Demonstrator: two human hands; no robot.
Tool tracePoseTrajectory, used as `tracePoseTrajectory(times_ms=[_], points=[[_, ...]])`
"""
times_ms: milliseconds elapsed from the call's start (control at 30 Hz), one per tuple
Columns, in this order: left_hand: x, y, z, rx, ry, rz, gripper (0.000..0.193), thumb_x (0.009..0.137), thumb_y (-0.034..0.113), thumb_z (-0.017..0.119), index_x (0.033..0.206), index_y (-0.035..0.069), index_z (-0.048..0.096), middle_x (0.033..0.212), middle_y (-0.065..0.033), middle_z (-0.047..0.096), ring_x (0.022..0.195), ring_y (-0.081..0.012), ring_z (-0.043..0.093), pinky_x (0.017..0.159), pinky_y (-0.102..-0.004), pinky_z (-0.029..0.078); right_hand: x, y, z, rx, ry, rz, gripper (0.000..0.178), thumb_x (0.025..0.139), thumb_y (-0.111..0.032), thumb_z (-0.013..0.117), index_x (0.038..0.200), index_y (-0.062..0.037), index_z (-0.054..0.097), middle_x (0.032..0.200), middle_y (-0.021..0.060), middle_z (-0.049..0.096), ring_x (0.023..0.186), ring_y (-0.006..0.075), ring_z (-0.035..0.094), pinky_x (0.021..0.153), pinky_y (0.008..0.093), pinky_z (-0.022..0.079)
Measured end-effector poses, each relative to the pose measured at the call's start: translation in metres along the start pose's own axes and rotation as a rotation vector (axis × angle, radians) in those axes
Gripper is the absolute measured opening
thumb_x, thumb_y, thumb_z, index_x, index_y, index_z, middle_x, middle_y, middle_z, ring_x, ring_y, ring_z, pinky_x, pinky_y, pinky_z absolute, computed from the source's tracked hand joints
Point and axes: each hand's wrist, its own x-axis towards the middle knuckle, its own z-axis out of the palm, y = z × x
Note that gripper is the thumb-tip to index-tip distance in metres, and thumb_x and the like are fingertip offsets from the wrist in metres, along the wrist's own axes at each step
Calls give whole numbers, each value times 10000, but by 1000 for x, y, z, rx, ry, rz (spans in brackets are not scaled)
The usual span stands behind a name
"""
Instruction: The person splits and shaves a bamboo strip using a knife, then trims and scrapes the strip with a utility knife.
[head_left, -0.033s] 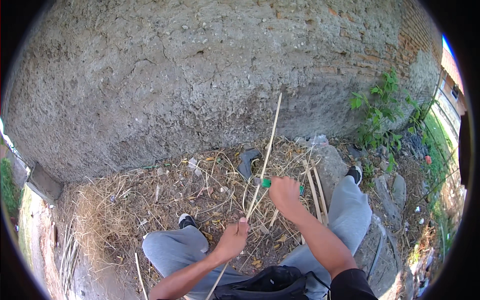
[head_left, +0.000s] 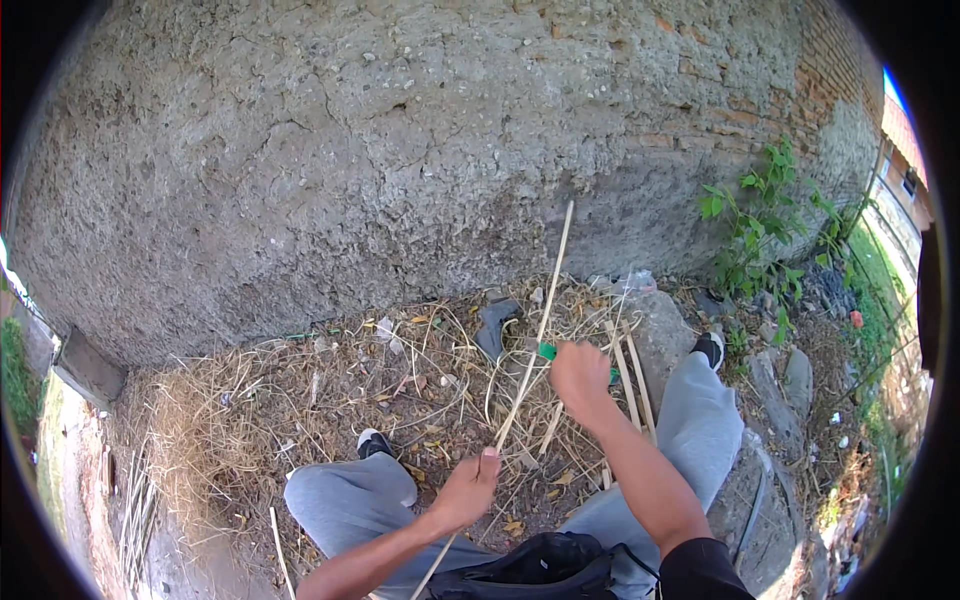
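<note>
My left hand (head_left: 468, 490) is closed around a long, thin, pale bamboo strip (head_left: 556, 262), thumb along its top. The strip runs from below my left hand up toward the wall, its far tip near the wall's base. Farther up, my right hand (head_left: 582, 380) is wrapped round a green-handled knife (head_left: 546, 351), whose front end meets the strip. Its blade is small and hard to make out. A thin shaving (head_left: 515, 408) hangs beside the strip between my hands.
A rough wall (head_left: 400, 180) rises ahead. Dry shavings (head_left: 215, 430) litter the ground between my feet and to the left. Flat pale slats (head_left: 630, 385) lie by my right leg, beside a large stone (head_left: 660, 330). A leafy plant (head_left: 765, 215) grows at the right.
My right hand and the knife have moved a little farther up along the strip. The strip's far tip has dropped slightly and swung right. My left hand has barely shifted.
</note>
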Motion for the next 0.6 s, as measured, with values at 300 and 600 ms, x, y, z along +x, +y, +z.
tracePoseTrajectory(times_ms=[300, 600], points=[[-23, 48, -24, -233, -184, -178, 425, 1036, 421, 312, 785, 97, 424, 579, 61, 293, 483, -54, 310, 432, -232, 262, -14, 0, -36, 109, -26, 17, 161, 732, -118, 659, 851, -13, 692, 754, 239, 645, 746, 413, 648, 709, 511, 507], [-9, 37, -8, -122, -22, -55, 450, 1031, 435, 327, 844, 61, 493, 602, 49, 360, 510, -64, 342, 480, -237, 317, -65, -36, -26, 100, -240, -273, 163, 784, -110, 526, 831, -65, 676, 690, 220, 639, 679, 388, 661, 631, 505, 513]])
